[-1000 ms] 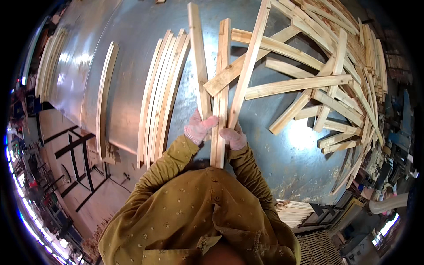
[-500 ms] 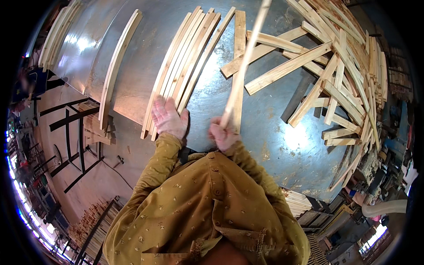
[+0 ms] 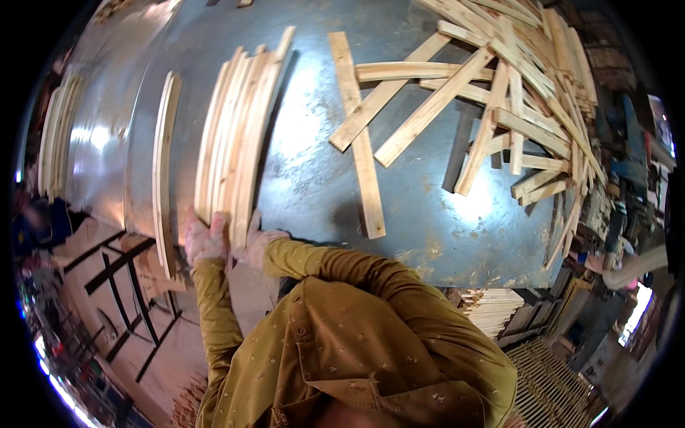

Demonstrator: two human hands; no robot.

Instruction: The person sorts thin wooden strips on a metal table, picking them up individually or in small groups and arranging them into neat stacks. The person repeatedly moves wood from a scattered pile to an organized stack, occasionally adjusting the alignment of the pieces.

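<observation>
A bundle of pale wooden slats [image 3: 232, 135] lies side by side on the metal table, with near ends overhanging its front edge. My left hand [image 3: 207, 239] grips the near ends from the left, thumb over the top and fingers down the outer side. From the right, my right hand [image 3: 251, 242] closes on the outermost slat at the same end; its fingers are partly hidden. To the left of the bundle a narrow pair of slats [image 3: 164, 164] also juts past the edge. A lone slat [image 3: 360, 157] lies on the right.
A heap of crossed slats [image 3: 528, 100] covers the table's right side. Another bundle [image 3: 58, 135] lies at the far left. A dark metal frame [image 3: 132, 292] stands on the floor below the table's left edge. A slat stack [image 3: 492, 307] sits at the near right.
The slat from my right hand now lies along the bundle's right side. My right hand has moved left to the bundle's near end. My left hand has gone from flat to gripping.
</observation>
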